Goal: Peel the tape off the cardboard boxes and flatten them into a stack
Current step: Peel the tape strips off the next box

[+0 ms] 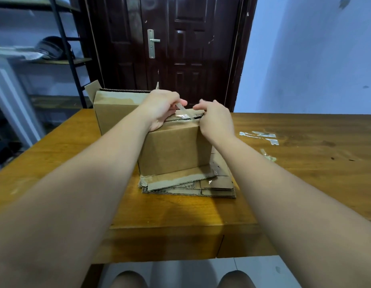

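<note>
my left hand (161,108) pinches a strip of clear tape (185,111) lifted off the top seam of the small cardboard box (174,148). my right hand (214,119) is curled over the box's top right edge, gripping it. the box stands on a stack of flattened cardboard (191,183) on the wooden table (56,159), a bigger open box (114,111) just behind; peeled tape scraps (261,137) lie to the right.

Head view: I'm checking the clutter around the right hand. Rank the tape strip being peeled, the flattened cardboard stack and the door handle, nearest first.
From the right hand:
1. Tape strip, at its fingertips.
2. Flattened cardboard stack, below, under the box.
3. Door handle, far behind.
</note>
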Available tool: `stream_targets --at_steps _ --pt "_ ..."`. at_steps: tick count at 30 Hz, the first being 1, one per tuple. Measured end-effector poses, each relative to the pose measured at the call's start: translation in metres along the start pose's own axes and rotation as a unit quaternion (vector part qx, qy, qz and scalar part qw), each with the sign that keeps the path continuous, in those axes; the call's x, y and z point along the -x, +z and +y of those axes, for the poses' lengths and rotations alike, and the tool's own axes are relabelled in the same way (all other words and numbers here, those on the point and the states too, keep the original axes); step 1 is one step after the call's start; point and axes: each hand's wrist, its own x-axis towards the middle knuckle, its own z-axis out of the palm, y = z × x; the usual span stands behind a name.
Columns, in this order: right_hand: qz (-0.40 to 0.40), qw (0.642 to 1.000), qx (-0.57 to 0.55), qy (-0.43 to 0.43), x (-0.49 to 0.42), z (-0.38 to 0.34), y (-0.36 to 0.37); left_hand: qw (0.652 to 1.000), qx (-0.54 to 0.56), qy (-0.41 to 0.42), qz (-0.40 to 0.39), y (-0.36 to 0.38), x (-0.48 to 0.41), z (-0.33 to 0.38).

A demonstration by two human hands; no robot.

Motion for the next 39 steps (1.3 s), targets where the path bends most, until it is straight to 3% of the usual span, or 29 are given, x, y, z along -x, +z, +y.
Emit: stream_targets --at_steps 4,12,15,19,23,31,35,39 --pt "-0.024 0.997 0.075 -0.024 -0.006 -0.009 -0.002 1.0 -0.025 0.008 -0.005 0.003 0.002 0.001" --pt "-0.007 0.999 -0.046 -0.008 0.011 -0.013 0.007 0.999 -0.025 0.044 -0.011 -0.002 0.005 0.0" --pt "0.006 0.998 -0.057 0.004 0.013 -0.015 0.009 0.991 -0.103 0.079 -0.027 0.001 0.006 -0.003" --pt "0.011 0.999 -0.034 0.002 0.014 -0.012 0.01 0.952 -0.285 0.105 -0.049 0.007 0.006 -0.007" --pt "0.024 0.998 -0.05 0.0 0.017 -0.012 0.012 0.925 -0.36 0.117 -0.027 0.004 0.007 -0.007" --pt "0.031 0.998 -0.054 0.011 0.017 -0.011 0.013 0.905 -0.406 0.123 -0.009 0.008 0.008 -0.006" --pt "0.02 0.998 -0.055 0.02 0.018 -0.012 0.011 0.913 -0.391 0.113 0.036 0.009 0.012 -0.004" --pt "0.007 0.998 -0.042 0.039 0.015 -0.014 0.011 0.981 -0.176 0.024 0.075 0.0 0.013 0.003"
